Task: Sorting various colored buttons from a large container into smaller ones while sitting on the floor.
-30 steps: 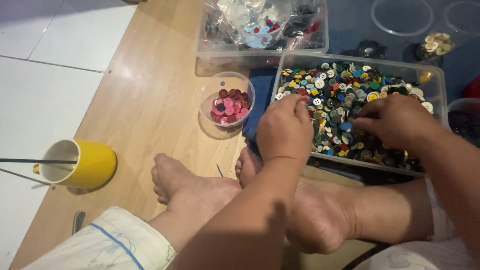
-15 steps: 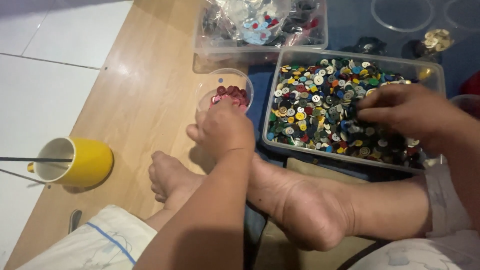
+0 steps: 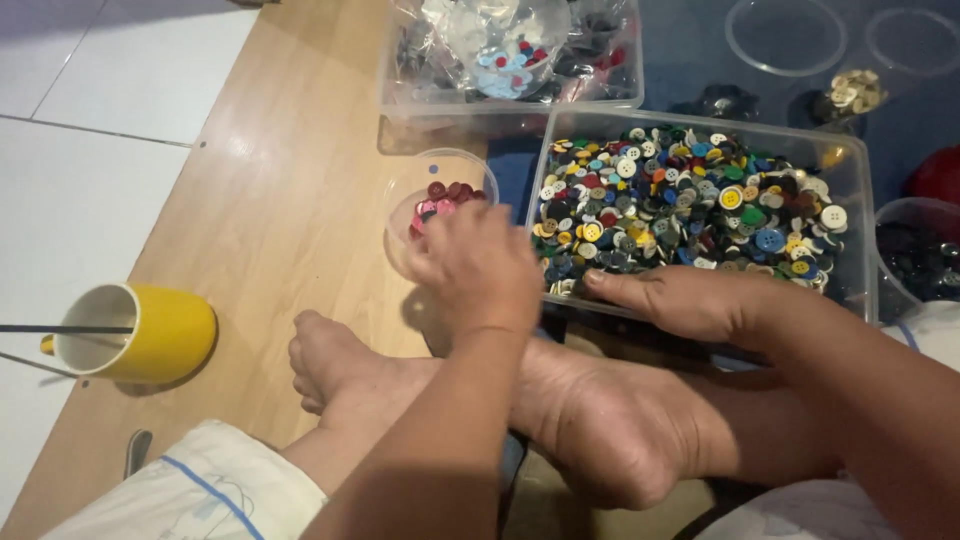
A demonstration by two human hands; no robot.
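Left hand [image 3: 478, 268] hovering over the near rim of a small clear round bowl [image 3: 405, 215] of red and pink buttons [image 3: 445, 197], fingers curled downward and bunched; impossible to tell from above whether a button is pinched beneath them

Right hand [image 3: 690, 300] resting flat on the near edge of a clear rectangular tub [image 3: 852, 225] heaped with mixed coloured buttons [image 3: 690, 205], fingers loosely extended, nothing visibly gripped

Bowl set on the wooden floor [image 3: 270, 210], just left of the tub; bare crossed feet [image 3: 470, 400] directly below both hands

Seemingly mid-sort, at the drop-off stage: reddish buttons going into the small bowl. Next move likely calling for a clean release over the bowl, then a return to the tub for another red or pink piece

Yellow mug [image 3: 140, 333] at left, well apart; a second clear container [image 3: 510, 50] of bagged oddments behind the bowl
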